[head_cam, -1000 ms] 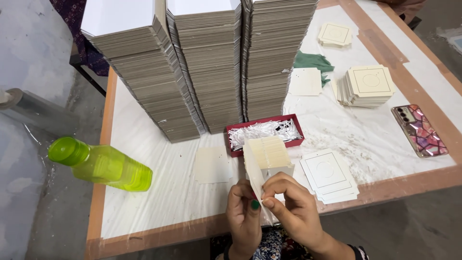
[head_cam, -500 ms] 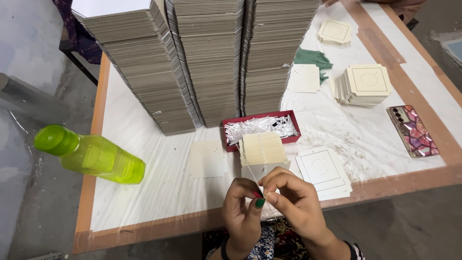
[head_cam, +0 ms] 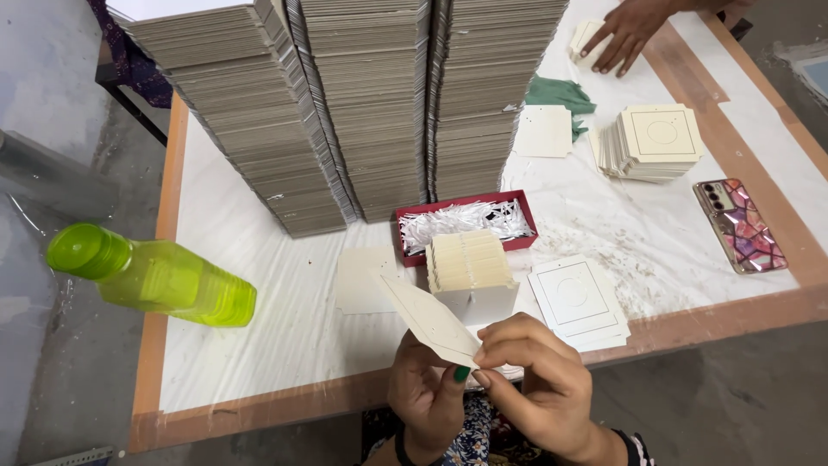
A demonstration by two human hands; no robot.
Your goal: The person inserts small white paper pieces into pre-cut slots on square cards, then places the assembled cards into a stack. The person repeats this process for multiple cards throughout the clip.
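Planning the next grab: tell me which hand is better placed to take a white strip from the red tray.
Right, probably. The right hand only pinches the card edge and sits below the red tray; the left hand supports the card from beneath.

A cream card point(head_cam: 429, 320) with angled corners is tilted, one flat face up. It is pinched at its near corner above the table's front edge.
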